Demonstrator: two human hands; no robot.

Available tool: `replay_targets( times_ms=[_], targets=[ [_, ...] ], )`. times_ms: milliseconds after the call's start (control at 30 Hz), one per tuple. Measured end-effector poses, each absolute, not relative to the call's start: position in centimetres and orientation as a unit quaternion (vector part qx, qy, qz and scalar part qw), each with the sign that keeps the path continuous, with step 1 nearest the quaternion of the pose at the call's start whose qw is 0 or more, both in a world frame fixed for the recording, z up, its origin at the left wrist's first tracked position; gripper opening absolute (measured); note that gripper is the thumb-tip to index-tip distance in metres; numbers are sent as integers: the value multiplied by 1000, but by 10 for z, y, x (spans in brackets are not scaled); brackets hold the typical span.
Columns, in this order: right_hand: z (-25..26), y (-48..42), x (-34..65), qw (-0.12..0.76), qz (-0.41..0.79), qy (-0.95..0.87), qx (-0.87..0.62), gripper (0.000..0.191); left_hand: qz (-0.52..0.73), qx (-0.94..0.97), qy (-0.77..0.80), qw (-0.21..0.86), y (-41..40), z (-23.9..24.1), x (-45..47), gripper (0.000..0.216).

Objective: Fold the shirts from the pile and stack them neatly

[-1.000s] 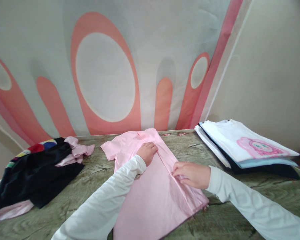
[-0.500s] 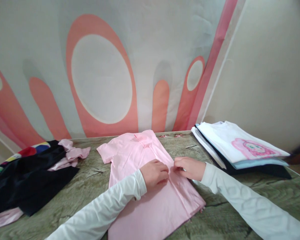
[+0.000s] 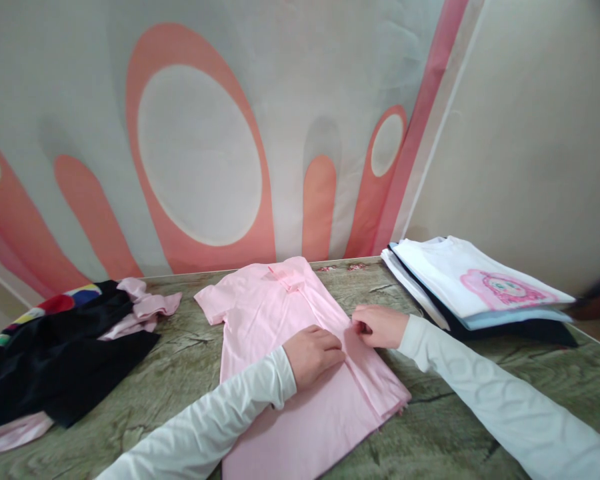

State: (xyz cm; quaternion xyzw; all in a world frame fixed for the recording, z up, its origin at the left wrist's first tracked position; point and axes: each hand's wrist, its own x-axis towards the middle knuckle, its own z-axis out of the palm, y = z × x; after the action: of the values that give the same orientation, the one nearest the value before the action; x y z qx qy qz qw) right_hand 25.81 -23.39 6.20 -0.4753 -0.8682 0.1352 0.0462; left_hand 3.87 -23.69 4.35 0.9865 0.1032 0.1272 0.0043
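A pink T-shirt (image 3: 275,320) lies on the table in front of me, with its right side folded inward in a long strip and its left sleeve spread out. My left hand (image 3: 313,357) rests flat on the middle of the shirt, fingers stretched toward the folded strip. At the shirt's right edge, my right hand (image 3: 380,325) is closed, its curled fingers pinching the folded border. The fingertips of that hand are partly hidden.
On the right stands a stack of folded shirts, topped by a white T-shirt (image 3: 460,277) with a pink cartoon print. A loose heap of black clothing (image 3: 75,360) with pink pieces lies at the left. Behind the wooden-patterned table (image 3: 180,387) rises a printed backdrop (image 3: 200,160).
My left hand has slid slightly right and its fingers lie flatter. My right hand has shifted slightly up and right along the shirt's edge. The view has tilted a little.
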Motion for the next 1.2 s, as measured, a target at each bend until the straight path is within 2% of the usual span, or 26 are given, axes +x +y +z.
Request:
replay_targets(
  times_ms=[200,467,567,700,933,1100,1200],
  targets=[
    [65,-242,252,29,139,-865,-481,9,124,988,94,11,-237,44,37,25],
    [65,-242,258,-70,104,-814,-567,13,115,989,93,26,-236,46,36,25],
    [71,-243,262,-61,144,-835,-528,13,118,988,95,31,-238,46,37,26],
    [74,-252,258,-51,209,-849,-483,23,128,987,85,41,-240,42,38,27],
    [67,-258,273,-146,189,-816,-526,17,115,989,59,66,-237,39,38,31],
    [77,-265,278,-98,203,-840,-493,19,117,988,69,74,-239,41,38,32],
    [80,-272,272,-124,237,-842,-468,25,111,988,73,76,-241,42,38,35]
  ],
)
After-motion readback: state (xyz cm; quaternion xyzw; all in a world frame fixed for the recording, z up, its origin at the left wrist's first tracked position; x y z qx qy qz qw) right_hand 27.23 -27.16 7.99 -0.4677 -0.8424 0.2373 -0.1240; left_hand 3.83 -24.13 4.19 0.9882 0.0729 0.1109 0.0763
